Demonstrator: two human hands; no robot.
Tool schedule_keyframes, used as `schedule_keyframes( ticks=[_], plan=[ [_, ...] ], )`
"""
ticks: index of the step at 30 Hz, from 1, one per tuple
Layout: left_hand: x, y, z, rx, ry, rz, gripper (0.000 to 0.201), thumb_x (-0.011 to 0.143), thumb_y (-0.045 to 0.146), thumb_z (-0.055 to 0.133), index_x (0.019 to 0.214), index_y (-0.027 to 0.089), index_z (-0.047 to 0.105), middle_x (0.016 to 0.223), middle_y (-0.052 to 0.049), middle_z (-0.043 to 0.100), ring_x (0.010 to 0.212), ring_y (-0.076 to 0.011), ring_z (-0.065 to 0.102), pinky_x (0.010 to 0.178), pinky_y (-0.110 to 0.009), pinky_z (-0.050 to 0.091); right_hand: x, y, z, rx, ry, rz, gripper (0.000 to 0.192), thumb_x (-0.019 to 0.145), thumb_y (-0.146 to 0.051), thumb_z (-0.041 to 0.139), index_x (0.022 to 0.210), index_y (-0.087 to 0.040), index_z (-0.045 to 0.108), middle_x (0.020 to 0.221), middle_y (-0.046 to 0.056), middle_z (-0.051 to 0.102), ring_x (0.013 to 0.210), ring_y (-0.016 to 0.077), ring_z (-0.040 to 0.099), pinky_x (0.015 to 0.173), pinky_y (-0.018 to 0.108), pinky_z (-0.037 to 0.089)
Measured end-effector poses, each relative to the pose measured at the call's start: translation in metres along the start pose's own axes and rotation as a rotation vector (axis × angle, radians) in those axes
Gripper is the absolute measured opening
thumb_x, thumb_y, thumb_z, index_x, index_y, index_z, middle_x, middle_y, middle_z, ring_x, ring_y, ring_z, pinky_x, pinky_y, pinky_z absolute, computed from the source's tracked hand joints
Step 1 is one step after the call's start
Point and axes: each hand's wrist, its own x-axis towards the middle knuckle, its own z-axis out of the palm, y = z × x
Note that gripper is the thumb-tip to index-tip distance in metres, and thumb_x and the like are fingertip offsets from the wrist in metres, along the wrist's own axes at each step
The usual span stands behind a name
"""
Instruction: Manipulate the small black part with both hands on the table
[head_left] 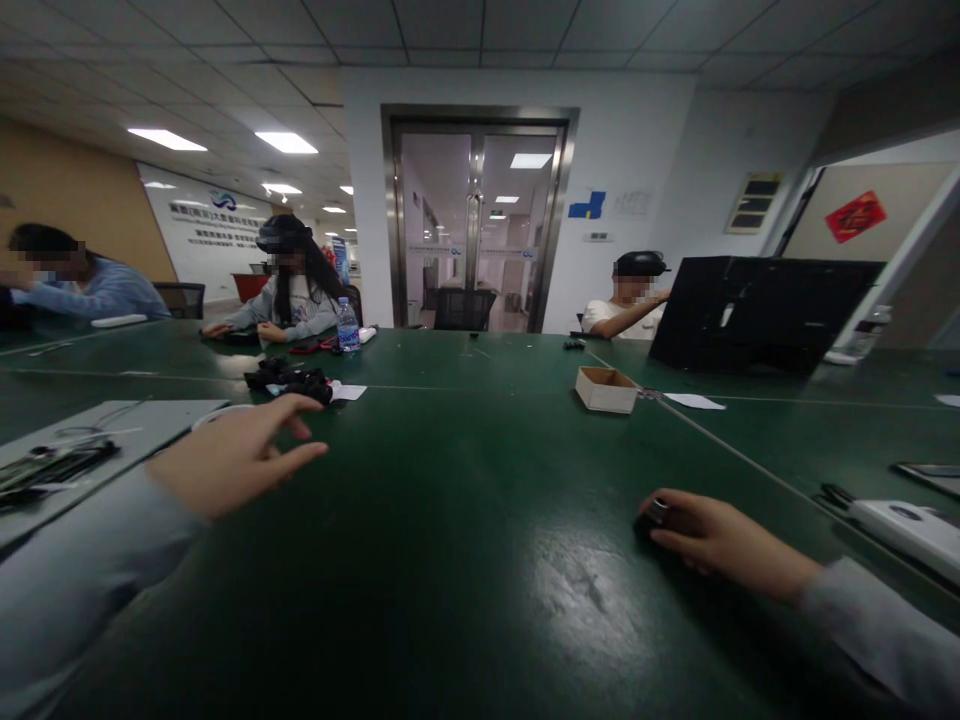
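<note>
My left hand [236, 452] hovers over the left side of the green table [450, 480], thumb and fingers apart, with nothing in it. Beyond its fingertips lies a jumble of black items [289, 380] beside a white slip of paper [349, 391]. Down at the right, my right hand [724, 540] is closed around a small black object with a silvery metal band [652, 515]. That hand is low over the tabletop, and its fingers hide part of the object, so its kind does not show.
An open wooden box [606, 390] stands at centre right. Left lies a grey panel [150, 415] with circuit boards [56, 470]. A white device [911, 530] is far right, a black monitor [757, 310] behind. A water bottle [347, 325] stands near one of several seated people.
</note>
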Motion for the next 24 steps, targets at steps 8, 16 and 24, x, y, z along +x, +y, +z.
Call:
schedule_keyframes(
  ticks=[8,16,24],
  plan=[
    [0.113,0.066,0.128,0.371,-0.325,0.42,0.051,0.064,0.044,0.061,0.107,0.019,0.053,0.092,-0.006,0.064,0.085,-0.0232,0.059,0.073,-0.032,0.043,0.134,-0.089,0.094,0.079,-0.173,-0.13,0.022,0.068,-0.019,0.065,0.088,-0.013,0.057,0.065,-0.001,0.056,0.044,0.0051,0.048,0.044,0.016,0.039],
    [0.174,0.09,0.239,-0.096,0.022,0.491,0.028,0.072,0.027,0.056,0.099,0.017,0.059,0.094,-0.008,0.058,0.087,-0.0168,0.056,0.08,-0.027,0.044,0.181,-0.127,0.159,-0.06,0.192,-0.249,0.014,0.065,-0.019,0.065,0.076,-0.013,0.063,0.069,0.004,0.058,0.068,0.0139,0.053,0.062,0.022,0.039],
    [0.177,0.06,0.258,-0.649,0.081,0.304,0.01,0.069,0.02,0.06,0.078,0.016,0.062,0.073,-0.003,0.061,0.068,-0.0123,0.058,0.067,-0.026,0.05,0.176,-0.128,0.163,-0.026,0.234,-0.358,0.018,0.064,-0.024,0.067,0.078,-0.014,0.061,0.078,0.005,0.058,0.074,0.0143,0.053,0.07,0.025,0.042]
  ],
)
